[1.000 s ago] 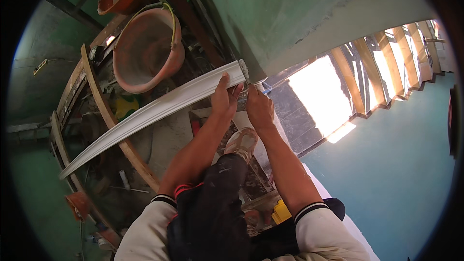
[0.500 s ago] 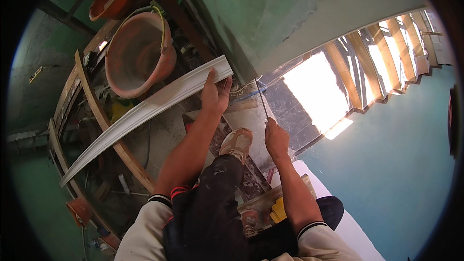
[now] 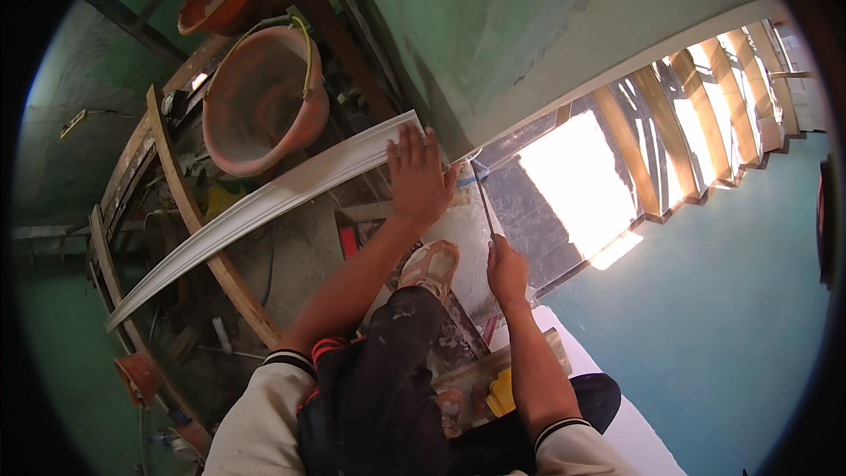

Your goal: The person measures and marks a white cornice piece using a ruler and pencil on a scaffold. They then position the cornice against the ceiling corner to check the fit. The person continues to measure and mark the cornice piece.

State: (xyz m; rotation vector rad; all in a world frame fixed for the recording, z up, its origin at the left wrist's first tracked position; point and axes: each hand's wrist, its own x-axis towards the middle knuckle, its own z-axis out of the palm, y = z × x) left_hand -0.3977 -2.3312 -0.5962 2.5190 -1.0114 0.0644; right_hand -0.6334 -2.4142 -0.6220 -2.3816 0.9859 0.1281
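A long white moulding strip (image 3: 291,185) with ridged lines slants across the left half, its near-wall end by the corner of the wall. My left hand (image 3: 418,178) lies on that end, palm down, fingers stretched over its face. To the right, my right hand (image 3: 508,271) is closed around a long, thin, dark blade-like tool (image 3: 484,197). Seen edge-on, it points away from me toward the wall corner, and its exact kind does not show. Its far tip is close to the end of the moulding; whether they touch I cannot tell.
A large dusty pink bucket (image 3: 225,128) with a yellow-green handle stands behind the moulding. An orange basin (image 3: 211,0) is farther back. Wooden strips (image 3: 207,242) cross beneath the moulding. My shoe (image 3: 430,266) rests between my hands; a yellow object (image 3: 500,392) lies lower down. Stairs (image 3: 696,115) rise at the right.
My left hand has shifted from gripping the moulding's edge to lying flat across its face. My right hand has come slightly nearer to me with the tool.
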